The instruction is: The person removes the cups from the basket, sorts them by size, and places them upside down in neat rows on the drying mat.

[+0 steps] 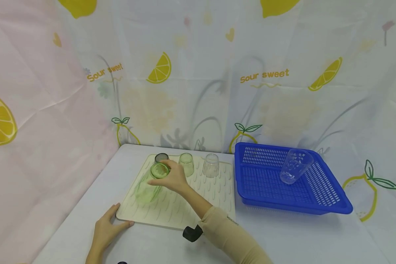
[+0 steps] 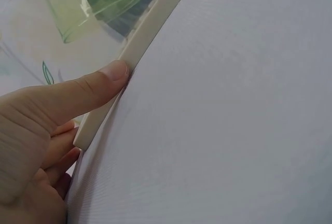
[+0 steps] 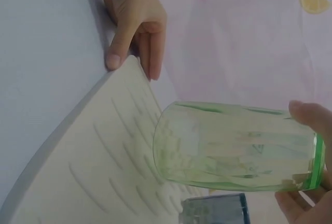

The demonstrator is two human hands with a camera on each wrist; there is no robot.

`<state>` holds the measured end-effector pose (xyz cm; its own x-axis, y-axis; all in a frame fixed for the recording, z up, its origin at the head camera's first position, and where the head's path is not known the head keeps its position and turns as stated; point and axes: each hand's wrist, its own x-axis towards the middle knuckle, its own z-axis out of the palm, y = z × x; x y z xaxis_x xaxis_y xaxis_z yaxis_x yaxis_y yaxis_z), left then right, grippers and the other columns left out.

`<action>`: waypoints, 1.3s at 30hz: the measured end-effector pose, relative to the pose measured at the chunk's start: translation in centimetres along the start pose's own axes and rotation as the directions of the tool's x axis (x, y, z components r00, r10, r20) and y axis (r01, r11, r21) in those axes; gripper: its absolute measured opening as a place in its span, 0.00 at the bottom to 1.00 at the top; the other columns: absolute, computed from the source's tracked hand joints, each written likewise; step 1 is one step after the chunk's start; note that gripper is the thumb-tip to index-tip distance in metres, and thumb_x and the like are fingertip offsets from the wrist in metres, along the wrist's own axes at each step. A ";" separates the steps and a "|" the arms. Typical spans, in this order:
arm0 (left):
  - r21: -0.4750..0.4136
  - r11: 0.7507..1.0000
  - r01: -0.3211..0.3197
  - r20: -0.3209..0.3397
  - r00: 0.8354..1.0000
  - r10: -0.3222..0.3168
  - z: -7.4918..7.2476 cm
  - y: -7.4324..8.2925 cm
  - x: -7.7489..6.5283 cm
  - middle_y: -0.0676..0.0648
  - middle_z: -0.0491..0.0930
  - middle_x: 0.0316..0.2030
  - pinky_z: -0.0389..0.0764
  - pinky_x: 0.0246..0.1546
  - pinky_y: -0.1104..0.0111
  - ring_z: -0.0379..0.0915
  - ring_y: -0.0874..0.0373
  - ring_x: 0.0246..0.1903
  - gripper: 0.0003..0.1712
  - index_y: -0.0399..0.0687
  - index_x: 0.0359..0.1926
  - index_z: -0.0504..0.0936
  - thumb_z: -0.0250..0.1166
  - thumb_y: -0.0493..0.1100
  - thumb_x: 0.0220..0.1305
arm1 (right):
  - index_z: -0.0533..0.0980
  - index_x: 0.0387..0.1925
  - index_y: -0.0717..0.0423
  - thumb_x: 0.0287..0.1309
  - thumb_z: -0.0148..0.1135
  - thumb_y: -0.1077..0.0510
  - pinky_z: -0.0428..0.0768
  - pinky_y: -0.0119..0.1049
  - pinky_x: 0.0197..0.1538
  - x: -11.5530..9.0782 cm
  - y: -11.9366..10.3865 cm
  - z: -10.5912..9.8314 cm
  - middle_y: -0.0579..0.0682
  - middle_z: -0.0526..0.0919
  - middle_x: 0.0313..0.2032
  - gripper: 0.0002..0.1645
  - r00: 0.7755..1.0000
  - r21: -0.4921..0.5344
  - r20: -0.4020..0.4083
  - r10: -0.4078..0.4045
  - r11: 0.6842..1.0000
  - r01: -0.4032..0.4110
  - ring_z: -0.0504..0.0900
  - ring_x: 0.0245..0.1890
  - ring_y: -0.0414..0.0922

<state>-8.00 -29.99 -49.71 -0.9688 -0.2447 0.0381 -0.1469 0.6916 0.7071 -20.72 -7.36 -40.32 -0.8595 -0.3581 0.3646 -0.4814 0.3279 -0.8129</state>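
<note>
My right hand (image 1: 174,178) holds a green glass (image 1: 149,189) by its base, mouth down over the left part of a cream ribbed drying mat (image 1: 181,211). Thumb and fingers lie on opposite sides of the base in the right wrist view. Whether the rim touches the mat is unclear. My left hand (image 1: 105,228) rests at the mat's near left corner, thumb along the front edge and fingers beside the left edge. Behind the green glass, a dark grey glass (image 1: 161,157) is partly hidden. A pale green glass (image 1: 186,165) and a clear glass (image 1: 211,166) stand upside down to its right.
A blue perforated basket (image 1: 293,209) stands right of the mat, with a clear glass (image 1: 292,170) leaning inside it. A white cloth covers the table (image 1: 277,234). Printed fabric (image 1: 198,99) hangs behind and at the sides.
</note>
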 end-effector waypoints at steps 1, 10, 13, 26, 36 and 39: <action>0.005 1.000 -0.003 -0.005 1.000 0.003 0.0 0.0 0.0 0.24 0.56 0.64 0.56 0.63 0.40 0.51 0.27 0.63 0.54 0.25 0.63 0.61 0.77 0.50 0.42 | 0.76 0.53 0.61 0.31 0.81 0.50 0.78 0.27 0.45 0.0 0.0 0.2 0.51 0.82 0.47 0.43 1.000 -0.002 -0.002 -0.003 1.000 0.003 0.79 0.45 0.42; -0.008 1.000 -0.014 -0.018 1.000 0.014 0.0 0.0 -0.1 0.24 0.56 0.63 0.57 0.63 0.39 0.51 0.27 0.63 0.53 0.25 0.63 0.62 0.77 0.49 0.42 | 0.74 0.54 0.62 0.33 0.80 0.51 0.78 0.25 0.46 0.1 0.2 2.1 0.52 0.82 0.47 0.43 1.000 0.015 -0.017 0.010 1.000 -0.009 0.80 0.46 0.43; -0.007 1.000 -0.018 -0.025 1.000 0.018 0.0 0.0 -0.2 0.25 0.57 0.63 0.57 0.63 0.40 0.52 0.27 0.63 0.53 0.25 0.63 0.62 0.77 0.49 0.42 | 0.73 0.55 0.63 0.33 0.80 0.53 0.78 0.26 0.48 0.1 0.4 2.6 0.53 0.80 0.50 0.44 0.999 0.065 -0.020 0.026 0.998 -0.025 0.79 0.48 0.44; 0.007 0.999 -0.044 -0.075 0.996 0.044 0.3 0.0 -0.3 0.26 0.60 0.62 0.60 0.62 0.40 0.55 0.28 0.61 0.52 0.24 0.61 0.64 0.78 0.48 0.40 | 0.73 0.55 0.62 0.34 0.80 0.58 0.75 0.28 0.56 -0.2 0.9 4.7 0.53 0.79 0.52 0.41 0.999 0.196 -0.024 -0.044 0.979 0.048 0.77 0.52 0.42; -0.001 0.997 -0.073 -0.119 0.990 0.072 0.4 -0.3 -0.3 0.27 0.64 0.59 0.65 0.58 0.40 0.60 0.28 0.58 0.50 0.23 0.59 0.66 0.78 0.47 0.40 | 0.74 0.52 0.64 0.32 0.81 0.57 0.77 0.28 0.52 -0.4 0.6 6.0 0.54 0.81 0.48 0.41 0.982 0.148 -0.166 -0.088 0.982 0.113 0.79 0.48 0.43; -0.007 0.998 -0.064 -0.110 0.992 0.062 0.3 -0.3 -0.3 0.27 0.64 0.60 0.64 0.59 0.40 0.59 0.28 0.59 0.50 0.24 0.60 0.65 0.78 0.47 0.41 | 0.74 0.52 0.64 0.33 0.81 0.55 0.78 0.28 0.51 -0.5 0.4 6.3 0.55 0.81 0.48 0.41 0.974 0.128 -0.210 -0.089 0.985 0.117 0.79 0.48 0.44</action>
<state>-7.75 -29.86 -50.15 -0.9484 -0.2742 0.1594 -0.0837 0.7010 0.7082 -19.45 -12.56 -43.67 -0.8302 -0.1945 0.5225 -0.5531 0.1694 -0.8158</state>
